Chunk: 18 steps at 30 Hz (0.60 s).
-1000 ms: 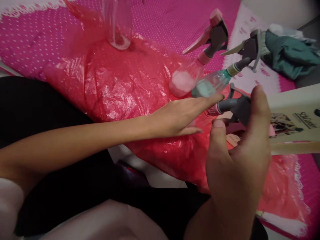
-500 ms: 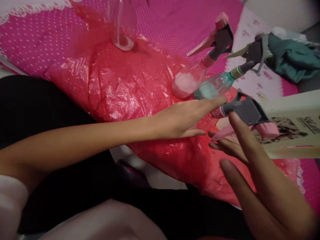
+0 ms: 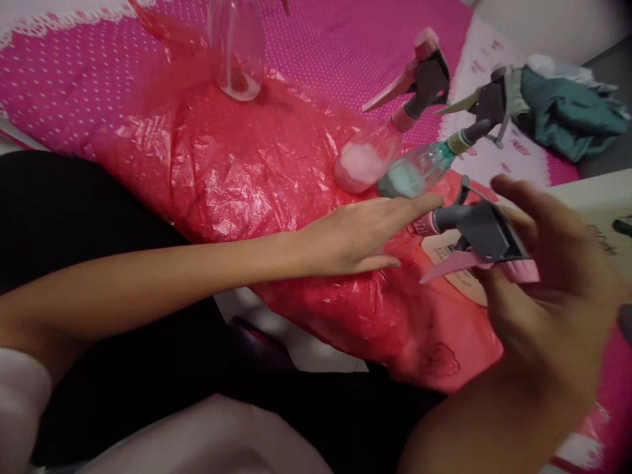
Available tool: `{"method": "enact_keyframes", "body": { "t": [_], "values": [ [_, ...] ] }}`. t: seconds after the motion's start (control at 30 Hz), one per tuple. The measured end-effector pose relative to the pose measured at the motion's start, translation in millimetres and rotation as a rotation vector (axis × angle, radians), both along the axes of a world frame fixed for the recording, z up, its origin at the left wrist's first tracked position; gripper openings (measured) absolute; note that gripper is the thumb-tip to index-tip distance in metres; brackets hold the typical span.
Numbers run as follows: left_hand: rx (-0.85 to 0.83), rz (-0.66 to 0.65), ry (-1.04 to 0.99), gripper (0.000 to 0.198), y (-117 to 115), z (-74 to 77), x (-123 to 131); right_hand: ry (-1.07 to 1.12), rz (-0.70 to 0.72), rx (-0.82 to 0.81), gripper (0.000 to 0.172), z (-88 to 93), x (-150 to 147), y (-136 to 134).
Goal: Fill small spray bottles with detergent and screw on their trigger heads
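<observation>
A spray bottle's dark grey trigger head (image 3: 486, 230), with a pink collar, trigger and nozzle, points right. Its body is hidden beneath my left hand (image 3: 353, 234), which lies closed over it just left of the collar. My right hand (image 3: 548, 257), a little blurred, curves behind the nozzle end with fingers and thumb apart; whether it touches the head I cannot tell. Beyond my left hand are a clear spray bottle (image 3: 363, 163) with pinkish contents and a teal one (image 3: 407, 176), both with trigger heads.
Crinkled red plastic (image 3: 257, 171) covers the near part of a magenta dotted cloth (image 3: 336, 59). A clear bottle (image 3: 237, 52) stands at the back. At right are a green cloth bundle (image 3: 567, 115) and a cream box (image 3: 605, 204). A cream label (image 3: 447, 253) shows under the trigger.
My right hand has swung up and round behind the spray head, its fingers now near the nozzle end. My left hand stays in place. The view has shifted slightly.
</observation>
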<state>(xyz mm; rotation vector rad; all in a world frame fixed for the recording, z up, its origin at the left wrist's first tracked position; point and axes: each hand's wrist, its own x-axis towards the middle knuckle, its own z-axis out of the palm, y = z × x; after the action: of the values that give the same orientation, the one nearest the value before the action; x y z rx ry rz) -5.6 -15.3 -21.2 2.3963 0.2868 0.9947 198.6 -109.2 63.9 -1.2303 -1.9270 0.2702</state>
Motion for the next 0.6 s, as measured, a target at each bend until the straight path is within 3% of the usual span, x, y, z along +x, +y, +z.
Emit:
{"method": "enact_keyframes", "body": {
  "t": [0.1,0.17,0.3,0.4,0.6],
  "values": [
    [-0.027,0.0,-0.013,0.071,0.0,0.7,1.0,-0.069,0.049,-0.012,0.059,3.5,-11.1,5.5],
    [-0.047,0.005,-0.025,0.07,-0.3,0.4,1.8,-0.049,0.032,-0.002,0.046,4.1,-13.6,8.2],
    [-0.065,0.022,-0.032,0.066,-0.7,-2.4,2.7,-0.074,-0.141,0.022,0.021,2.4,-21.7,10.4],
    [-0.039,0.067,-0.015,0.07,-1.5,-6.0,2.7,-0.14,-0.346,0.03,0.025,-0.9,-34.6,13.4],
    [-0.005,0.181,0.039,0.073,-4.4,-9.2,5.3,-0.171,-0.547,0.044,0.039,-12.6,-55.2,28.5]
  ]
}}
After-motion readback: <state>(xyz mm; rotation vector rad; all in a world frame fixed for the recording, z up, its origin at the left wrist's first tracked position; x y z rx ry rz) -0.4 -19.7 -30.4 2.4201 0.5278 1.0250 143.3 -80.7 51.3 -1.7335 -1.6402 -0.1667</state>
